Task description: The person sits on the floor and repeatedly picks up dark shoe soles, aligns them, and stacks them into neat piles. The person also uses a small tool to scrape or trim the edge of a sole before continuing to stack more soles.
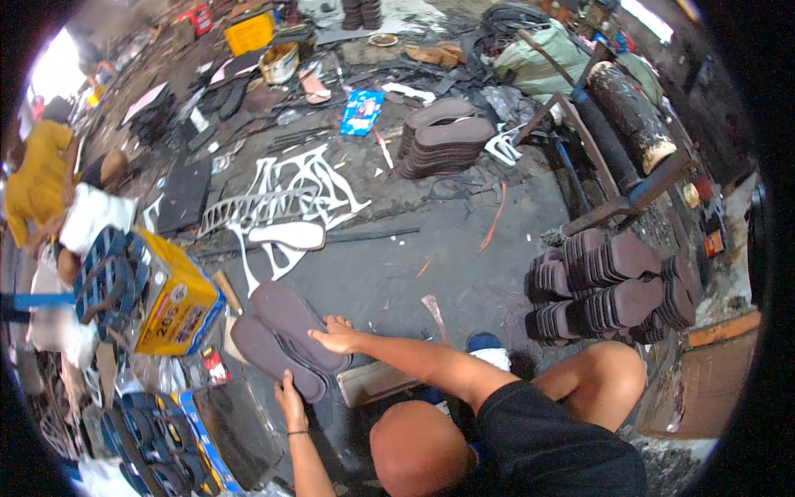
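Two brown shoe soles point(290, 319) lie side by side on top of short stacks in front of me, their long sides slanting toward the lower right. My left hand point(290, 403) is closed on the near end of the left stack, thumb along its edge. Reaching in from the right, my right hand point(334, 336) is closed against the near right edge of the other stack. Its fingertips are partly out of sight. A wooden handle point(225, 291) sticks out just beyond the soles, beside a yellow box point(178, 298).
Stacked brown soles point(617, 286) stand at right, more point(443, 141) farther ahead. White cut-out sheet scraps point(290, 195) lie beyond my hands. Blue-strapped sandals point(112, 273) top the yellow box; others fill a tray point(199, 439) at lower left. A metal frame point(596, 157) stands far right. Another person point(41, 174) sits at left.
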Motion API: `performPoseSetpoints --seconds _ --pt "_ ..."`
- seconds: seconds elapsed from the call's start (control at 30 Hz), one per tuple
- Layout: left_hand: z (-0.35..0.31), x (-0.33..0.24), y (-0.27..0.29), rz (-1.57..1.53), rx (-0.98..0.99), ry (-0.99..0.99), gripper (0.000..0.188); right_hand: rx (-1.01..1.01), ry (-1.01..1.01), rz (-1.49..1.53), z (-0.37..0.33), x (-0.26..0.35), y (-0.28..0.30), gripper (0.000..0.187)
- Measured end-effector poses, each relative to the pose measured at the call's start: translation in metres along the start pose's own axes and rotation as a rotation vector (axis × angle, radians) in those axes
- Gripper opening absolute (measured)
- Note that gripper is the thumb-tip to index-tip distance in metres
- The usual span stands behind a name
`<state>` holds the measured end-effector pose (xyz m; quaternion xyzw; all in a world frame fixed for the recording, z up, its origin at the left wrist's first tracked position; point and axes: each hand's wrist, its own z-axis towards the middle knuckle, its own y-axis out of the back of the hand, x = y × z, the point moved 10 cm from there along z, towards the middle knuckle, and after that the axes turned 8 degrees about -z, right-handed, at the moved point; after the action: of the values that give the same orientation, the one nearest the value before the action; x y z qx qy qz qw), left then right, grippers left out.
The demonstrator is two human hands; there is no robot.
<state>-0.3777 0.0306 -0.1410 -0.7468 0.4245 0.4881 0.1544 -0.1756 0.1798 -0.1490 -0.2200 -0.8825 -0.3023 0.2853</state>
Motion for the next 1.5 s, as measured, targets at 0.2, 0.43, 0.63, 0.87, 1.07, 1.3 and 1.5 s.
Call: performPoseSetpoints --seconds 0.2,0.43,0.63,0.87,1.07,1.3,1.5 --pt "-0.041 -0.133 -0.035 0.277 -0.081 -0.705 0.059 -0.444 0.092 -0.031 0.029 -0.033 0.236 0.073" --pt "-0.011 -0.274 -0.328 0.257 0.628 -0.853 0.052 -0.868 -0.267 1.027 -0.033 -0.159 0.439 0.076" --pt "0.004 -0.326 -0.565 0.279 0.846 -0.922 0.052 -0.735 -0.166 1.360 0.002 -0.191 0.482 0.078" --pt "0.084 -0.329 -0.732 0.393 0.941 -0.605 0.084 -0.677 -0.177 1.479 0.023 -0.179 0.476 0.095" --pt "0.110 -0.264 -0.786 0.319 1.222 0.009 0.111 -0.811 0.164 1.902 0.003 -0.212 0.466 0.117" --pt "0.098 -0.215 -0.793 0.180 1.407 0.363 0.092 -0.841 0.049 1.784 0.032 -0.207 0.452 0.107" --pt "0.066 -0.211 -0.759 0.251 1.499 0.421 0.091 -0.805 0.253 1.814 0.024 -0.206 0.466 0.084"
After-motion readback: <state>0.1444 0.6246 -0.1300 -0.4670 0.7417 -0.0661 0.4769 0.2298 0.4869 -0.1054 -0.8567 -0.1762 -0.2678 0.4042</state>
